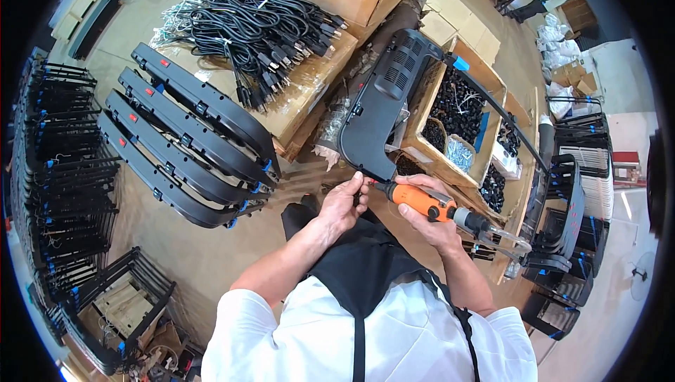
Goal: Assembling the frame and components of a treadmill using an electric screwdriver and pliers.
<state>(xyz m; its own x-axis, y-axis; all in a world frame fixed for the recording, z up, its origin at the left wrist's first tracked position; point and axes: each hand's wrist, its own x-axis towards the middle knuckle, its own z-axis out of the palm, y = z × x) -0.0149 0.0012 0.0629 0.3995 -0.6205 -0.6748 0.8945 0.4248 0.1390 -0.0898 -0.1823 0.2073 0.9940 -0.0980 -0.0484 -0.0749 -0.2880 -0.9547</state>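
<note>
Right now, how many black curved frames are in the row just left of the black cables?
4: top frame, second frame, third frame, bottom frame; none seems hidden.

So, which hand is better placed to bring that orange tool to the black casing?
Probably the right hand: it grips the orange tool, whose nose sits near the lower end of the black casing. The left hand is close by too, but isn't holding the tool.

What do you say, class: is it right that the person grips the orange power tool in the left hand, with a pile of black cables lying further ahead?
Not quite: the head view shows the orange power tool in the right hand, not the left hand. The pile of black cables does lie further ahead.
</note>
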